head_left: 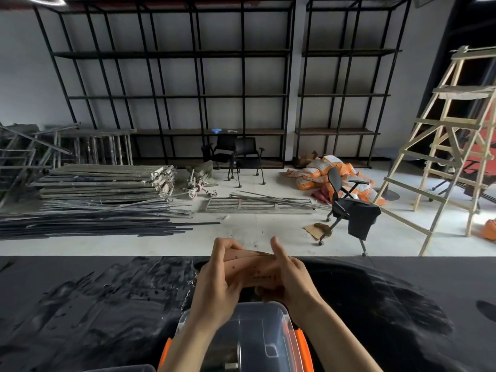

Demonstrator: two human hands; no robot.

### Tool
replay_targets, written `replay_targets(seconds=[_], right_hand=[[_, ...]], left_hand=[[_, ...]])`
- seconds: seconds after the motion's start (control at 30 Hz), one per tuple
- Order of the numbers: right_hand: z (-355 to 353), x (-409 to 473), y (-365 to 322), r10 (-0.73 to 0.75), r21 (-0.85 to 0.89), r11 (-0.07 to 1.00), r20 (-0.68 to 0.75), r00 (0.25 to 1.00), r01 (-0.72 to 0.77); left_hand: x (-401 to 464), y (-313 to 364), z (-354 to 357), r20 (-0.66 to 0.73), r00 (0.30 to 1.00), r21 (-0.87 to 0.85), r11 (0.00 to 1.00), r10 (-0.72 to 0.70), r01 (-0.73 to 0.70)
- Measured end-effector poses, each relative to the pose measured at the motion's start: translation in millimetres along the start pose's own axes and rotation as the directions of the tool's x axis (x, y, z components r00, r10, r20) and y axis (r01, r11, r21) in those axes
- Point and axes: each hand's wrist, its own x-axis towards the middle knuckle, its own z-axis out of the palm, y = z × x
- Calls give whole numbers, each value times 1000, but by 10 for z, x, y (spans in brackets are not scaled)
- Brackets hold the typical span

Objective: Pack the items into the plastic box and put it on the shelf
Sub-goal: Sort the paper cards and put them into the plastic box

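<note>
Both my hands hold a flat, tan, see-through item with small dark print point(255, 271), perhaps a soft plastic pouch or folded sheet, above the far end of the black table point(94, 304). My left hand point(217, 280) grips its left side and my right hand point(290, 277) its right side, thumbs up. Just below my wrists stands the clear plastic box point(247, 336) with orange latches point(303, 347) at its sides. What lies inside the box is hard to make out. Tall black metal shelves point(171, 76) line the far wall.
Beyond the table lie stacked boards and metal bars point(107, 189) at the left. Black office chairs point(346, 208), orange sacks point(335, 173) and a wooden ladder point(451, 135) stand at the right. A second clear container's edge point(120, 368) shows at the bottom left.
</note>
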Motion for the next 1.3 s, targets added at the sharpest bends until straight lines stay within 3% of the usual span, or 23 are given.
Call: replay_targets(seconds=[0.07,0.13,0.27,0.33,0.47,0.63,0.83,0.9,0.97,1.03,1.07,1.1,1.17,1.2,1.3], right_hand=[[52,11,30,-38,16,999,-120,992,41],[109,15,87,-27,70,997,-210,977,42],[174,30,191,-53,96,991,-325,944,89],[195,16,202,-89,79,989,-345,934,124],[185,9,126,-118,61,988,-313,942,144],[189,113,109,54,115,993,-285,957,-22],[278,75,183,-70,16,996,-426,902,84],[264,48,196,-97,-19,995,-476,874,100],[194,18,154,-152,-83,988,-512,846,127],[96,15,78,-254,-195,965,-519,816,176],[57,20,46,-310,-263,944,-508,804,197],[33,33,23,-356,-326,921,-490,795,211],[38,61,-9,-410,-401,885,-430,804,237],[50,67,-32,-425,-426,870,-388,818,250],[17,57,-91,-412,-377,878,-277,868,296]], left_hand=[[-17,53,85,-65,998,-90,996,-6,0],[-39,160,188,-162,981,-235,970,-105,65],[76,335,341,-328,856,-315,901,-399,299],[144,354,380,-378,801,-333,875,-465,351],[142,364,417,-415,746,-421,837,-521,350],[133,362,466,-466,704,-424,834,-536,354],[134,295,472,-487,667,-353,826,-563,439],[82,297,453,-411,739,-278,846,-533,455],[11,247,374,-294,860,-28,903,-418,429],[1,199,215,-187,960,309,915,-210,260],[25,179,140,-88,990,397,908,-108,134],[67,189,95,61,996,434,901,-58,26],[141,249,87,341,934,482,872,-101,-82],[155,259,111,401,907,515,850,-130,-106],[117,234,146,318,937,558,827,-141,-65]])
